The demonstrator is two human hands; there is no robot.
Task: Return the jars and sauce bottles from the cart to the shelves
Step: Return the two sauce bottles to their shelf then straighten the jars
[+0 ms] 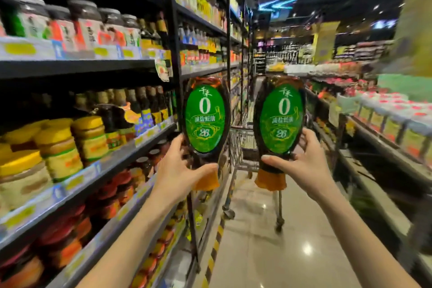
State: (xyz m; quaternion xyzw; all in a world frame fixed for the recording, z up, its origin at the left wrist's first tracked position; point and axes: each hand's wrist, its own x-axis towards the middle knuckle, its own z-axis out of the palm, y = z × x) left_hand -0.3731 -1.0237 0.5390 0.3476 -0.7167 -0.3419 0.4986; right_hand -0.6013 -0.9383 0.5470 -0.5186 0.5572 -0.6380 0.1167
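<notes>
My left hand (pixel 184 168) grips a dark sauce bottle (pixel 205 119) with a green oval label, held upside down with its orange cap at the bottom. My right hand (pixel 301 161) grips a second identical sauce bottle (pixel 280 119), also cap down. Both bottles are raised side by side in the aisle. Behind and between them stands the wire shopping cart (pixel 243 147); what it holds is hidden. The shelves (pixel 131 147) run along my left, stocked with jars and bottles.
Yellow-lidded jars (pixel 58 147) fill the middle left shelf, with dark bottles (pixel 140 103) behind them and red-lidded jars (pixel 112 192) below. A black shelf upright (pixel 174 54) stands just left of the left bottle. More shelving (pixel 378 138) lines the right side of the tiled aisle.
</notes>
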